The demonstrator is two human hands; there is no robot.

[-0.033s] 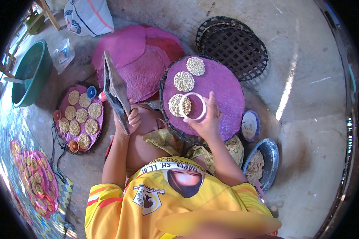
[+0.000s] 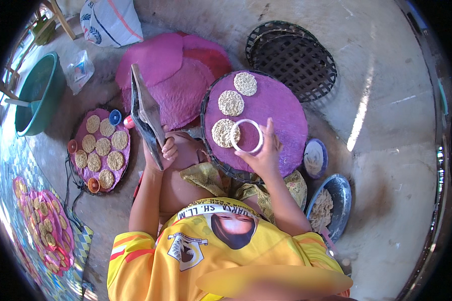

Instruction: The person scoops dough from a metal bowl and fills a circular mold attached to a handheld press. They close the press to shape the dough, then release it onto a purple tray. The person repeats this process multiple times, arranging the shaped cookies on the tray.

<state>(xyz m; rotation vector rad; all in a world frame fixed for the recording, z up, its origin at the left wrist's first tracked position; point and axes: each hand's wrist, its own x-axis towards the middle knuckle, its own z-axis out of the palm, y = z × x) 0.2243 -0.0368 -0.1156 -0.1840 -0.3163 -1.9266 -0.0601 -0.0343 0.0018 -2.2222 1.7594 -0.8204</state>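
The right hand had its fingers clamped on a white ring over the purple mat, overlapping a noodle disc in view, while the left hand clasped its fingers around the lower end of a worn grey panel

Cakes on lap tray — bowl right, basin left.

Yellow short-sleeved shirt, red stripes, 1 white shield emblem

Grey concr. floor, bright light streak R, wooden furn. legs upper L
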